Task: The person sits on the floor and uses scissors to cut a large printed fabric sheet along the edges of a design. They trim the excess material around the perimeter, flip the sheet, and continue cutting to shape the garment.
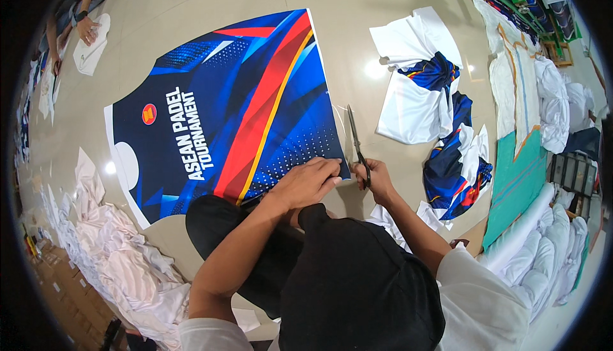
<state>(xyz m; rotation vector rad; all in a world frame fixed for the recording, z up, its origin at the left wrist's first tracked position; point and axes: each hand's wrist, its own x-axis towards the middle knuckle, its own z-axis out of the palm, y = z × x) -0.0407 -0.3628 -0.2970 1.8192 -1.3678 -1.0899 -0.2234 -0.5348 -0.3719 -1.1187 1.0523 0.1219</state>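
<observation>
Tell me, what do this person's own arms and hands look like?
The left hand and right hand are human hands without gloves. No watch or bracelet shows at either wrist. The forearms are bare, below short, plain white sleeves.

Bright; glare-spotted floor (348, 51); edges bent

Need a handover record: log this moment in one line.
left hand: on blue panel | right hand: holding scissors beside panel edge | right of panel: white fabric
</observation>
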